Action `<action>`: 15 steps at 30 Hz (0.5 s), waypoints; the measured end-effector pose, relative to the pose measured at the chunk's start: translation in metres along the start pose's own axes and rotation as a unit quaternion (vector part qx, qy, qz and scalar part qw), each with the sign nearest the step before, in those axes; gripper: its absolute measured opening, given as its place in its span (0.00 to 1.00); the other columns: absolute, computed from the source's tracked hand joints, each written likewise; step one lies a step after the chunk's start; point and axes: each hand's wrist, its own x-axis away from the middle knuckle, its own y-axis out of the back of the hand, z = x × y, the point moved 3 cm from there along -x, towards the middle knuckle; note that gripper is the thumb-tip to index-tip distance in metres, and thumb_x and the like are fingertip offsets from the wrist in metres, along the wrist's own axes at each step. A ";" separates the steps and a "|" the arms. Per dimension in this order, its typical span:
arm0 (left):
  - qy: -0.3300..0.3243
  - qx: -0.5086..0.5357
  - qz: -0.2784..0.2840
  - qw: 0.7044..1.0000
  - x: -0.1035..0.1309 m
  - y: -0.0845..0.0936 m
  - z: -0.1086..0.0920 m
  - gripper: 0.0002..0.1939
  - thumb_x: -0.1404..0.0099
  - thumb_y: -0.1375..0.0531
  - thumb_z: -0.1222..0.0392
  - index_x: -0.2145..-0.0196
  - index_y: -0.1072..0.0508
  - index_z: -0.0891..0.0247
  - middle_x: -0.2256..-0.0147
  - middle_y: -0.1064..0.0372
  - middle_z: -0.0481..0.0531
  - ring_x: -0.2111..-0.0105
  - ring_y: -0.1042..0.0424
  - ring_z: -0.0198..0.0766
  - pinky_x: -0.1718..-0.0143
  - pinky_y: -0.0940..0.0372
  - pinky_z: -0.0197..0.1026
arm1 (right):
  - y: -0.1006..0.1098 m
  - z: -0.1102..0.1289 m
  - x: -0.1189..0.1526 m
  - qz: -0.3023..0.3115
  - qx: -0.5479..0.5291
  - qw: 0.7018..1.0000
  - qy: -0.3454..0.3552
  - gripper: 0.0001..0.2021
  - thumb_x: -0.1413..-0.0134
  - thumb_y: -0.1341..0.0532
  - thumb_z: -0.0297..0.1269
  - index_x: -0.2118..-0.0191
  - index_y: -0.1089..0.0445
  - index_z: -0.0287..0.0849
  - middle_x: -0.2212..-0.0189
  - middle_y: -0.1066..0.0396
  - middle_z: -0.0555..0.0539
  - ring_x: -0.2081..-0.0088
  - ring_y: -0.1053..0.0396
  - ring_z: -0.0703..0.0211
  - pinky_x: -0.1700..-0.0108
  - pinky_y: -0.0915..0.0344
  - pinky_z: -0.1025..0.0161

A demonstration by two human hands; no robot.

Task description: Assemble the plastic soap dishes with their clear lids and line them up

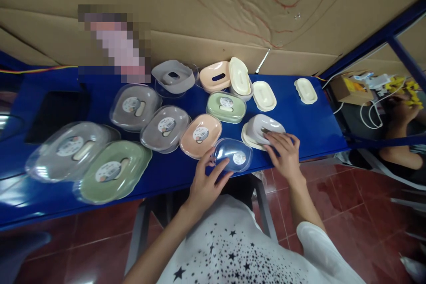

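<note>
Near edge of table (319,131) runs just this side of both hands, person's torso right up against it; far edge meets cardboard wall (186,40). Widest gap's on the right: blue top shows btwn the two cream pieces, one near center-right (264,96), one nr the far right corner (305,91), plus a strip right of the R hand. Left's tight: 3 grey boxes (165,128) and the L-side green box (113,172) sit close together, the green one nr the near edge. Peach box (201,135) just beside the clear lid, v. little room btwn.

L hand (209,180): part spread, thumb apart from fingers, on the near-left part of the clear lid (234,155), which lies at the near edge, round label up. Can't tell if it's pinching or just resting.

R hand (284,154): fingers bent, fairly close tog., thumb apart; fingertips on top of the pale grey box (266,128) at its slot, thumb by its near side. Grip unclear. Box sits over a cream base (248,136), base's rim sticking out on the left.

Behind: 2nd green box (226,107), lidded; open grey piece (173,76) and peach cover (215,76) nr the wall.
</note>
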 end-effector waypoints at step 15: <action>-0.042 -0.006 -0.084 0.996 0.022 0.003 0.002 0.20 0.33 0.28 0.66 0.45 0.21 0.54 0.39 0.35 0.54 0.55 0.22 0.35 0.54 0.18 0.40 | -0.020 0.029 0.003 0.060 -0.005 0.997 0.054 0.27 0.25 0.41 0.34 0.25 0.40 0.54 0.33 0.27 0.43 0.36 0.28 0.46 0.29 0.48 0.40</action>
